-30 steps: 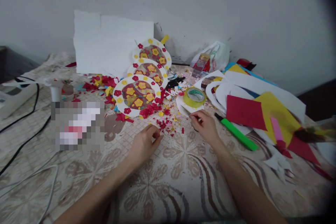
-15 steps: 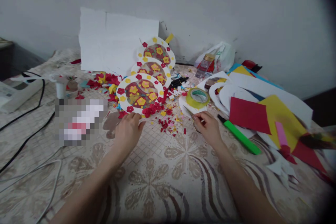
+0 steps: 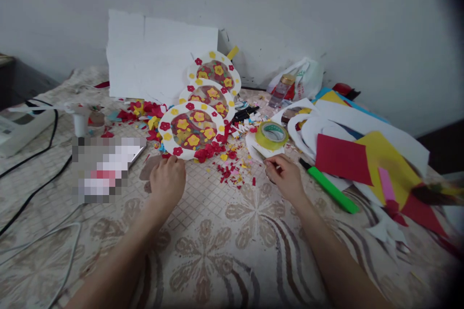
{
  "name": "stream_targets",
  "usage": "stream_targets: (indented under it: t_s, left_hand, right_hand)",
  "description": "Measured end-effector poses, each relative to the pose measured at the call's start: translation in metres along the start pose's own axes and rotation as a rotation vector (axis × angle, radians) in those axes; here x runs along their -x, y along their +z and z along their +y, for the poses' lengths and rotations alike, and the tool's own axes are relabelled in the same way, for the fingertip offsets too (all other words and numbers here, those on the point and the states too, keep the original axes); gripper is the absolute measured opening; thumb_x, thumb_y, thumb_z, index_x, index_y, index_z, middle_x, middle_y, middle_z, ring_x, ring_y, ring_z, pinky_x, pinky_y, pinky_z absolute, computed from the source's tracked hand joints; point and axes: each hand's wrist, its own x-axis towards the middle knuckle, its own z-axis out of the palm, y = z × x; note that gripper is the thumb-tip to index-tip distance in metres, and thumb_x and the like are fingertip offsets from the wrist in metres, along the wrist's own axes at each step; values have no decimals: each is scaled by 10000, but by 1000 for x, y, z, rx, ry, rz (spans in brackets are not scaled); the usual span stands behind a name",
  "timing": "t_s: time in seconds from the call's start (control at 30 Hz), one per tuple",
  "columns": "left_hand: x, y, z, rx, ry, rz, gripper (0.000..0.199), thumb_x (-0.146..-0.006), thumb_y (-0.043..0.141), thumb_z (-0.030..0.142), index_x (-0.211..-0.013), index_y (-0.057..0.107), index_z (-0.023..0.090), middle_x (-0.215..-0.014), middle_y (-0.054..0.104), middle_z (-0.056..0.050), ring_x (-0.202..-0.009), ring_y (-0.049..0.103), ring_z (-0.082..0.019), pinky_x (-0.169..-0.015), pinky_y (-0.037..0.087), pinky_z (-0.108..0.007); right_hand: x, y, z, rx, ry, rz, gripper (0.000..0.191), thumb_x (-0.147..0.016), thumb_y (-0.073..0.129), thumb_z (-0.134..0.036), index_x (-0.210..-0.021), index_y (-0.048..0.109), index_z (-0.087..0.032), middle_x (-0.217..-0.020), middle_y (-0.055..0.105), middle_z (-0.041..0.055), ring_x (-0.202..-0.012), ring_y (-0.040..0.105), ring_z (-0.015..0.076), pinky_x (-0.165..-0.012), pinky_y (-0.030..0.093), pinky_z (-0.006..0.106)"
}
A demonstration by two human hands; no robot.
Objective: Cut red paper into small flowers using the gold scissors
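My left hand (image 3: 168,178) is closed, its fingers curled down over the cloth just below the front decorated paper disc (image 3: 165,147). Whatever its fingertips hold, if anything, is hidden. That disc has a white rim with red and yellow flowers and a see-through centre; two similar discs (image 3: 183,94) lean behind it. On the right, my right hand (image 3: 284,176) is closed around scissors (image 3: 268,174), mostly hidden by the fingers. Just beyond this hand, a roll of clear yellowish tape (image 3: 271,136) rests on white paper. A brownish flat piece (image 3: 147,170) lies beside my left hand.
Paper scraps (image 3: 232,174) are scattered between the hands. A green cutter (image 3: 331,188) and coloured sheets (image 3: 342,157) lie right. A blurred phone-like object (image 3: 108,169), a glue gun (image 3: 79,118) and cables (image 3: 74,260) lie left. A bottle (image 3: 281,91) stands behind.
My left hand has drawn left, away from the disc's lower edge, and its fingers have curled in. My right hand stays almost where it was. The view has shifted slightly.
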Motion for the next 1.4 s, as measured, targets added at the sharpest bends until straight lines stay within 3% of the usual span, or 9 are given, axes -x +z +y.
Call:
stream_targets:
  t_s: [0.17,0.27,0.4,0.5,0.67,0.83,1.03,1.2,1.4]
  left_hand:
    - [-2,-6,-6,137,-60,57,246,-828,409,206,-805,645,139,-860,668,-132,-869,595,-301,-653,420,-355]
    - [-4,-11,-4,559,-125,64,203,-810,483,277,-832,644,155,-822,672,-87,-751,611,-232,-620,423,-311]
    - [-2,-11,12,1350,-168,-255,202,-757,587,347,-808,624,155,-701,651,-35,-656,599,-162,-547,414,-238]
    - [4,-6,27,1598,-189,-458,193,-732,634,342,-738,620,150,-674,640,-23,-632,582,-132,-540,403,-218]
    - [10,-2,36,1666,-162,-562,181,-751,630,332,-740,635,151,-680,647,-21,-592,543,-105,-544,384,-217]
    - [11,-6,40,1636,-135,-550,182,-751,623,329,-763,623,148,-722,622,-20,-658,556,-125,-552,399,-222]
    - [16,0,49,1659,-108,-583,209,-718,655,337,-712,600,136,-610,561,13,-557,491,-97,-526,398,-218]
    - [17,6,49,1734,-140,-626,222,-734,652,349,-716,590,137,-611,568,11,-546,490,-86,-527,389,-209]
    - [18,4,51,1845,-249,-620,262,-725,670,378,-806,570,149,-719,608,-12,-654,561,-115,-586,430,-226]
  right_hand:
    - [0,0,-4,-45,11,6,169,-837,495,-259,-781,623,-164,-765,585,51,-643,532,141,-533,410,244]
    - [2,2,-13,-169,79,-23,174,-835,513,-292,-793,622,-164,-781,580,47,-633,525,131,-519,399,239]
    - [10,10,-38,-514,292,-201,209,-827,541,-368,-835,608,-170,-648,548,-3,-516,475,96,-466,372,218]
    - [17,19,-57,-796,398,-374,231,-822,554,-393,-907,592,-181,-658,537,-21,-511,482,80,-450,368,197]
    - [25,33,-69,-981,412,-528,232,-827,557,-354,-988,555,-187,-651,523,-34,-509,483,71,-425,355,175]
    - [28,39,-70,-994,392,-484,239,-794,580,-223,-1015,491,-207,-802,556,-18,-535,492,58,-443,368,169]
    - [29,36,-77,-919,319,-480,89,-802,511,-166,-880,546,-191,-735,521,-24,-553,459,70,-491,373,192]
    - [29,32,-76,-847,254,-494,215,-793,438,-92,-884,612,-178,-770,578,8,-633,506,100,-583,415,234]
    - [32,32,-76,-625,11,-319,463,-784,411,-16,-1158,577,-231,-1144,573,53,-1076,508,173,-940,385,347]
